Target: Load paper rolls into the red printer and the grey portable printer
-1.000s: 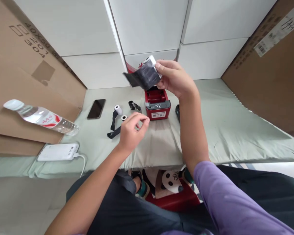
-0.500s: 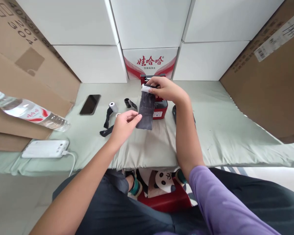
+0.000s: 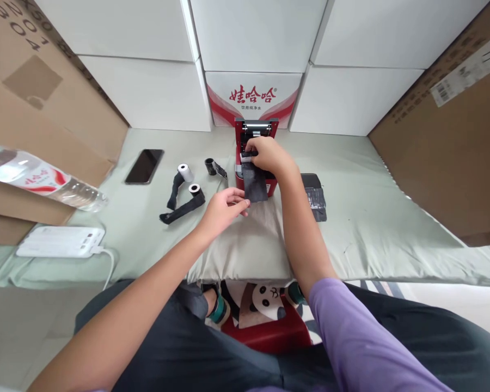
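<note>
A small red printer (image 3: 242,141) stands open at the back of the padded green table (image 3: 371,218). My right hand (image 3: 267,155) presses a paper roll with a dark printed strip (image 3: 253,184) down into the printer's bay. The strip hangs out over the front of the printer. My left hand (image 3: 224,207) pinches the strip's lower left edge. Two more rolls with dark strips, one roll (image 3: 184,172) and another roll (image 3: 195,190), lie to the left. A small black spool (image 3: 210,166) sits beside the printer.
A black phone (image 3: 144,166) lies at the left back. A water bottle (image 3: 41,179) rests on cardboard boxes (image 3: 32,103), with a white power bank (image 3: 59,241) and cable at the front left. A black device (image 3: 315,198) lies right of my arm. White boxes (image 3: 253,32) form the back wall.
My right hand lowered the roll from in front of me down into the printer. My left hand rose from the table and took hold of the hanging strip's edge.
</note>
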The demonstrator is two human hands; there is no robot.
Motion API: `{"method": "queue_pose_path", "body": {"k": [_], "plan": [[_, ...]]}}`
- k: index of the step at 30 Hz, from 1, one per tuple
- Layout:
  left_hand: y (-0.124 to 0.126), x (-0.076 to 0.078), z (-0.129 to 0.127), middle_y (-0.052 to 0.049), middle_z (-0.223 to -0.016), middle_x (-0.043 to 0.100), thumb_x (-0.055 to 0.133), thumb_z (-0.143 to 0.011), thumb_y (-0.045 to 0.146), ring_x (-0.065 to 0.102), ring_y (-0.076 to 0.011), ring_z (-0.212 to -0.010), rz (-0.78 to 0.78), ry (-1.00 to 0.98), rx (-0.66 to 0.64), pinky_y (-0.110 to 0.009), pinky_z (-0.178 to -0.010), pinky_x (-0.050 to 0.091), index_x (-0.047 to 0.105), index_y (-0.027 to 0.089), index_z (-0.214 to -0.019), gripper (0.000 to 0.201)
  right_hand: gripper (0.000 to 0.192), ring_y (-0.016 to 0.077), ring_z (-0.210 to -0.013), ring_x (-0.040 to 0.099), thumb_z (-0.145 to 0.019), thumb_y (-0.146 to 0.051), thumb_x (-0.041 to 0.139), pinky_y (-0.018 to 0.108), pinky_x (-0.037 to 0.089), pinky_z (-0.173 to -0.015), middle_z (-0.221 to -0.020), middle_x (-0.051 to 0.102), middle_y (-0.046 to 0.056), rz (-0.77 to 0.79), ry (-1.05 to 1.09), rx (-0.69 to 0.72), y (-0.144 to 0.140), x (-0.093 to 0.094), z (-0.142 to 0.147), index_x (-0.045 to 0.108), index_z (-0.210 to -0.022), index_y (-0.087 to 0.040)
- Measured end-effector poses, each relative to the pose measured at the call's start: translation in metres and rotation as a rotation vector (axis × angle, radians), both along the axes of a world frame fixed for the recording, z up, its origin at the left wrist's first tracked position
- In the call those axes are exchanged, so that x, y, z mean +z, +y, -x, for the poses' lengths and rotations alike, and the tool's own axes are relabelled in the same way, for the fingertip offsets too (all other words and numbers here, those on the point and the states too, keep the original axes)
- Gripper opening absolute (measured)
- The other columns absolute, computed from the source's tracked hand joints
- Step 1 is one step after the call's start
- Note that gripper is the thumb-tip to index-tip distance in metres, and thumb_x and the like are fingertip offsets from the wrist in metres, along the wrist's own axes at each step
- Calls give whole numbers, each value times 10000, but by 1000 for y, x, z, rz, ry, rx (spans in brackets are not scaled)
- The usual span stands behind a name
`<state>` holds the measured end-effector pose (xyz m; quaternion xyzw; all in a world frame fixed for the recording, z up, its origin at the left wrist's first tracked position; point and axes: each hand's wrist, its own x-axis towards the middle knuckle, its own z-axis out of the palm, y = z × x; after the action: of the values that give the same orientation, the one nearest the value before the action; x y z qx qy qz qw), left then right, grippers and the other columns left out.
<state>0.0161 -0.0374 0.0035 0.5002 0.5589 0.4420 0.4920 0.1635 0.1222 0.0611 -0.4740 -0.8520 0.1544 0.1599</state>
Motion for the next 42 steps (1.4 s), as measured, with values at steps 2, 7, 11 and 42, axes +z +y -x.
{"method": "queue_pose_path", "body": {"k": [2,7,11,42], "plan": [[-1,-1,0,-36,-885,764,788,-803,382,717,-165,-674,-29,-17,-48,-314,-713,513,642,180,-1010,324,351,287,-1110,692,-830,-62,663,396,541,-989,-1207,764,118,7,-5,-22,3,-4,1,769,-1137,-196],[-5,2,-4,-25,-886,753,754,-836,337,717,-156,-692,-56,-16,-151,-337,-785,550,655,184,-1018,258,303,320,-1112,675,-851,-158,701,439,554,-959,-1220,751,135,7,-4,-95,3,-3,-1,763,-1142,-216],[-10,-2,-5,-20,-887,744,739,-860,342,724,-158,-704,-54,9,-177,-335,-790,560,665,193,-1037,244,248,343,-1097,662,-847,-153,722,457,541,-925,-1184,738,159,8,-24,-176,-2,1,0,763,-1084,-213],[-28,-11,-10,-30,-941,772,682,-899,338,706,-204,-871,-86,270,-297,-336,-803,551,726,227,-1015,166,200,291,-1004,693,-796,-54,655,398,538,-870,-1058,775,115,53,-48,-162,12,-12,4,727,-910,-202]]}}
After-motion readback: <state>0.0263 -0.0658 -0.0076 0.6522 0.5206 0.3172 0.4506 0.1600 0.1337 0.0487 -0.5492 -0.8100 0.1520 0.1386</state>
